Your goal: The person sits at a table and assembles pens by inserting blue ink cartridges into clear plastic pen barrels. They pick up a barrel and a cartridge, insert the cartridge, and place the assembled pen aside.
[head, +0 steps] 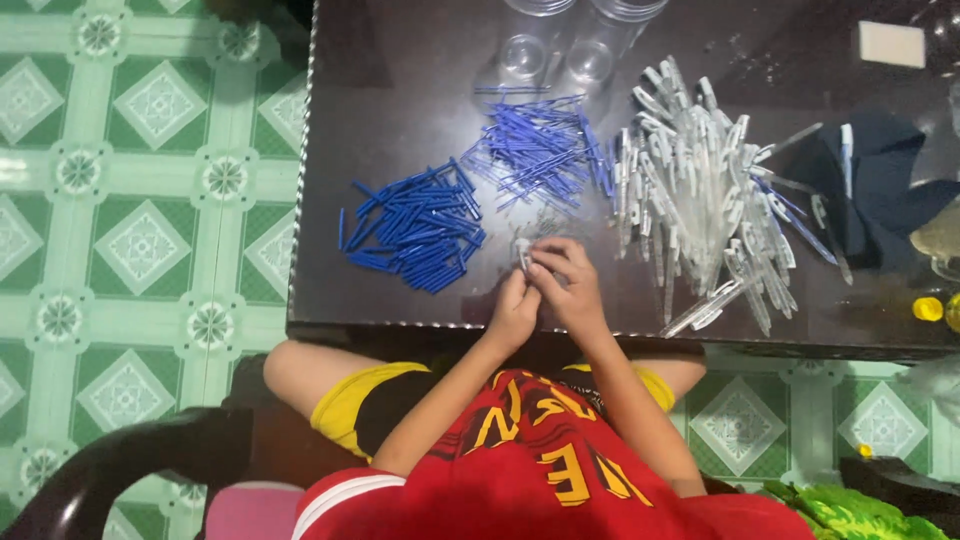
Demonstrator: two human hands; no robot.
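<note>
My left hand (514, 312) and my right hand (567, 281) meet above the near edge of a dark glossy table (400, 80). Both pinch a small clear pen part (524, 255) between the fingertips. Left of my hands lies a heap of short blue pen caps (415, 226). Behind my hands is a spread of thin blue ink refills (538, 147). To the right sits a large pile of clear pen barrels (695, 190). A few tiny springs (545, 222) lie just beyond my fingers.
Two clear plastic jars (560, 45) stand at the table's far edge. A white block (891, 44) and a dark cloth (880, 190) are at the right, with a yellow cap (927, 308) near the corner. A dark chair arm (130, 460) curves at lower left over green patterned floor tiles (140, 240).
</note>
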